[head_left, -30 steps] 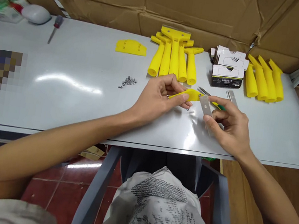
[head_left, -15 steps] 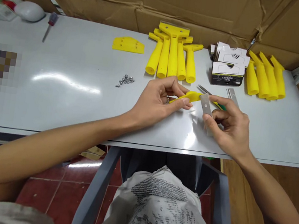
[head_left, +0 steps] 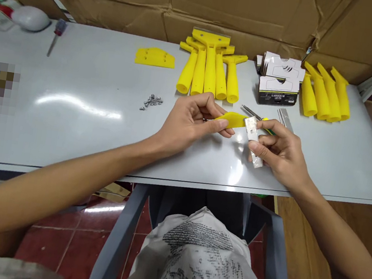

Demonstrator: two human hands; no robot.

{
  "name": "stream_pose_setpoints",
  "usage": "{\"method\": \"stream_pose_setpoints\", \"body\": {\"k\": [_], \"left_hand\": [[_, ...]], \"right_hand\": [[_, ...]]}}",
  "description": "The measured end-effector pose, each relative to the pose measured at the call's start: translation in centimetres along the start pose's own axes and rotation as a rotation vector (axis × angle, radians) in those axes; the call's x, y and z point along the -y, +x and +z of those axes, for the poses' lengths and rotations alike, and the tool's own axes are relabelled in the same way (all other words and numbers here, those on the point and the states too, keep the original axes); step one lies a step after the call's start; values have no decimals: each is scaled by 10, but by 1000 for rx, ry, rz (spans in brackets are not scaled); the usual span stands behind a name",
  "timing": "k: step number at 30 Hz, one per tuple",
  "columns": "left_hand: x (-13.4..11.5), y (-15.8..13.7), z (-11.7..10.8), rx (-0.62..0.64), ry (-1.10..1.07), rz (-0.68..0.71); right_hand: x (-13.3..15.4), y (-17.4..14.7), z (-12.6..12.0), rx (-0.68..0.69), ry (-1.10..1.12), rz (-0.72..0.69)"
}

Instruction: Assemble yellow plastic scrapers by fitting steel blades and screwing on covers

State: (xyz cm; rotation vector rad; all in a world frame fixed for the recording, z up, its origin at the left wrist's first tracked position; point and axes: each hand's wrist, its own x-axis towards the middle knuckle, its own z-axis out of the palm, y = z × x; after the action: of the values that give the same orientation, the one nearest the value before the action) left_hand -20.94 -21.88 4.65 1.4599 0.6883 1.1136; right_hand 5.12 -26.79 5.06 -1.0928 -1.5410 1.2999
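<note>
Yellow piece [head_left: 233, 119] rests in left fingers [head_left: 212, 106]; box [head_left: 277, 98] reads "001".

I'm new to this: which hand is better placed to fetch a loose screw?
Probably the left hand: it is nearer the screws, though it pinches a yellow plate; the right hand holds a metal strip farther away.

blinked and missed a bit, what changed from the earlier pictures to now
The right hand has tilted the metal plate more toward the camera; its face looks brighter. Nothing was taken or let go; the left hand keeps the yellow piece. Loose screws and yellow handles stayed put.
</note>
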Motion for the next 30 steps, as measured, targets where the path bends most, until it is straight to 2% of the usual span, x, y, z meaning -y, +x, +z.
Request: {"method": "stream_pose_setpoints", "body": {"k": [4,7,11,14,18,21,23,25,30], "left_hand": [[2,1,0,12,-28,-1],[0,2,0,-24,-11,-12],[-5,5,-5,-167,29,-24],[-5,11,-13,-213,1,-11],[0,16,-24,-214,29,-22],[1,17,-27,-203,56,-34],[-1,16,-25,-174,61,-36],[-4,14,-20,-121,70,-38],[-6,7,-8,-9,140,-10]], "right_hand": [[0,2,-2,10,66,66],[3,1,-7,-64,-12,48],[5,-5,-14,-239,-395,-124],[2,-6,-15,-200,-752,-287],[-2,-3,-12,-103,-1037,-365],[2,0,-14,-205,-1191,-439],[10,3,-15,-292,-1172,-483],[18,9,-15,-305,-1042,-497],[26,33,3,-106,-685,-409]]}}
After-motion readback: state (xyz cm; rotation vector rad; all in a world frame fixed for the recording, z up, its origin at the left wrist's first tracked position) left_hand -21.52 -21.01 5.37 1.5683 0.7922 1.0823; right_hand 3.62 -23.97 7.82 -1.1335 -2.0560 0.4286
